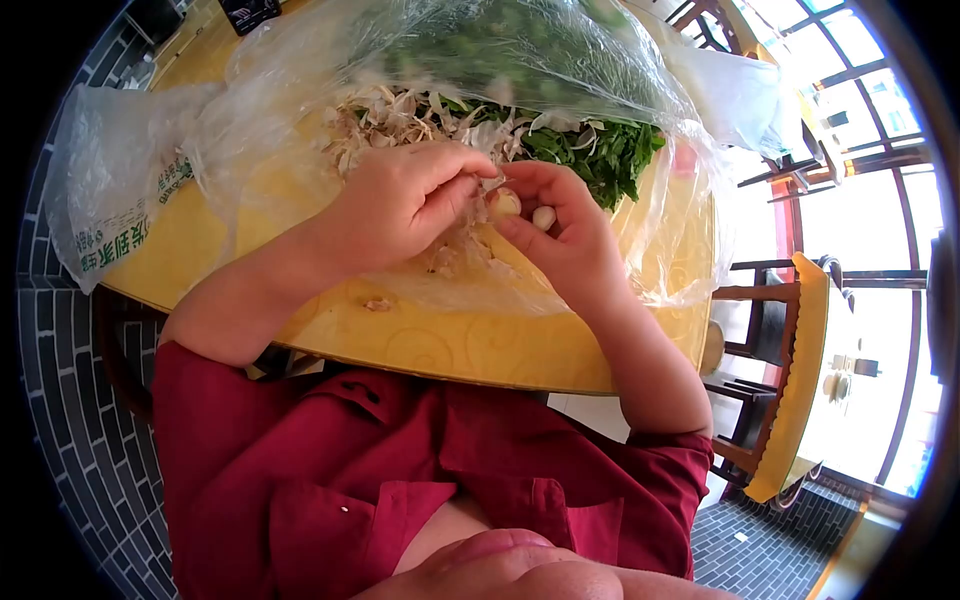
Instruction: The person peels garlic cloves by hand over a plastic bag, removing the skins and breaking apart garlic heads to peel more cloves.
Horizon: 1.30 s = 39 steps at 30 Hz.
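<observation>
My right hand (572,232) curls round two pale garlic cloves. One garlic clove (507,203) is pinched between thumb and fingers, and a smaller garlic clove (543,217) rests in the palm. Right beside it, my left hand (415,200) is closed in a pinch on a thin bit of garlic skin (490,183) at the clove. Behind both hands lies a heap of papery garlic peelings (385,120). Green leafy vegetables (600,160) lie to the right of the heap, partly under clear plastic.
A large clear plastic bag (660,80) spreads over the yellow table (450,350). Another plastic bag with green print (110,200) hangs over the left edge. A dark box (248,12) stands at the back. To the right are chairs (755,350) and another table (815,400).
</observation>
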{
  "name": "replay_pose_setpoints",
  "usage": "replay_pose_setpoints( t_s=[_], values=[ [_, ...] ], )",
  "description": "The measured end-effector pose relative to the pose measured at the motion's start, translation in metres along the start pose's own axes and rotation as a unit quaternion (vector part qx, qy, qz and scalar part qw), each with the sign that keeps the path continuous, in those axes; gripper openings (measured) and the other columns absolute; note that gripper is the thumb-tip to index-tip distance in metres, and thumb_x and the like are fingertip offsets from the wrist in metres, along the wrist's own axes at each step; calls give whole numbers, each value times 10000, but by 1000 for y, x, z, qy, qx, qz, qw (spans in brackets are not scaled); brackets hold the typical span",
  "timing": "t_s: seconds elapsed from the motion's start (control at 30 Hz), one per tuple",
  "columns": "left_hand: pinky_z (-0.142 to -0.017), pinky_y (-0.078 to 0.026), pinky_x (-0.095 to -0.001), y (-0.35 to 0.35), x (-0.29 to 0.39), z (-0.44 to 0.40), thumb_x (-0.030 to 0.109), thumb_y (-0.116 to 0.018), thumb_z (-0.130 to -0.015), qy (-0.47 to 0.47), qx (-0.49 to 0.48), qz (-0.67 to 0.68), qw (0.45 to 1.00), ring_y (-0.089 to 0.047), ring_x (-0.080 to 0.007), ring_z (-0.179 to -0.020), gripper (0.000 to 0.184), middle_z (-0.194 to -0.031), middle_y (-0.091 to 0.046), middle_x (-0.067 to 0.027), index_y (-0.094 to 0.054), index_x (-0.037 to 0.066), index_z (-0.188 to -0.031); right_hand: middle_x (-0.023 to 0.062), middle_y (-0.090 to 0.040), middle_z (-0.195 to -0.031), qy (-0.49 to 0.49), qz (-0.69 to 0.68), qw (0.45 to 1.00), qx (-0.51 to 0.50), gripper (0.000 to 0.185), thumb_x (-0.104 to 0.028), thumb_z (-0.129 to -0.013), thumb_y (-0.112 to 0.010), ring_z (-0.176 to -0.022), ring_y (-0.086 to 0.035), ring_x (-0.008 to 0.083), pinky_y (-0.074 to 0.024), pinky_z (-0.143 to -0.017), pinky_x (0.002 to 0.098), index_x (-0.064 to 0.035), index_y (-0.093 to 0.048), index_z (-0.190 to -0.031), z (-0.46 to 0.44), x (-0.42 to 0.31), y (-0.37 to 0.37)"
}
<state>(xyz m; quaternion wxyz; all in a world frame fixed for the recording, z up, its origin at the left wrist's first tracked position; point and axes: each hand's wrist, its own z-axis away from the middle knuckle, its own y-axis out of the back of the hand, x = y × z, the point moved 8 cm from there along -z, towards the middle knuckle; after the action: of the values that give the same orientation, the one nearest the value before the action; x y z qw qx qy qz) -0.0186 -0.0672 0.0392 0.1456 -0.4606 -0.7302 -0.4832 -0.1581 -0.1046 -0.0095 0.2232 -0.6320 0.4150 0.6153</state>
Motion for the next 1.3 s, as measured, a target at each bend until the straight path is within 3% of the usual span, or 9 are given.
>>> replay_pose_setpoints(
  t_s=[0.17, 0.57, 0.87, 1.17, 1.3],
  values=[
    [-553, -466, -228, 0, 3, 1, -4, -685, -732, 22, -5, 52, 998, -599, -112, -657, 230, -793, -636, -50, -637, 39, -953, 109, -623, -948, 66, 136, 988, 32, 447, -61, -776, -697, -731, -602, 176, -490, -631, 289, -20, -478, -1163, 4, -31, -5],
    [-551, -488, -241, -4, 3, 3, -40, -630, -737, 21, -10, 42, 999, -616, -119, -651, 187, -803, -632, -67, -632, 16, -914, 114, -608, -946, 158, 188, 969, 37, 423, -14, -757, -685, -771, -615, 216, -511, -632, 307, -20, -489, -1131, 9, -39, -13],
    [-544, -505, -229, -7, 0, 5, -63, -635, -747, 46, -31, 88, 995, -638, -107, -626, 174, -807, -636, -80, -630, -10, -913, 113, -584, -933, 161, 195, 967, 41, 387, -35, -762, -694, -779, -612, 227, -508, -636, 315, -14, -505, -1099, 9, -40, -10],
    [-585, -518, -225, -7, 1, 4, -66, -589, -772, 38, -54, 30, 997, -650, -120, -697, 142, -815, -648, -88, -629, -23, -901, 111, -581, -936, 133, 173, 975, 29, 373, -29, -760, -689, -794, -618, 228, -513, -630, 314, -25, -514, -1090, 9, -34, -13],
    [-616, -530, -226, -12, -7, 7, -77, -570, -795, 91, -50, 131, 986, -647, -117, -755, 144, -858, -649, -89, -628, -39, -921, 111, -579, -930, 155, 199, 967, 39, 376, -24, -749, -690, -788, -614, 233, -509, -632, 315, -29, -518, -1083, 9, -39, -10]
  ],
)
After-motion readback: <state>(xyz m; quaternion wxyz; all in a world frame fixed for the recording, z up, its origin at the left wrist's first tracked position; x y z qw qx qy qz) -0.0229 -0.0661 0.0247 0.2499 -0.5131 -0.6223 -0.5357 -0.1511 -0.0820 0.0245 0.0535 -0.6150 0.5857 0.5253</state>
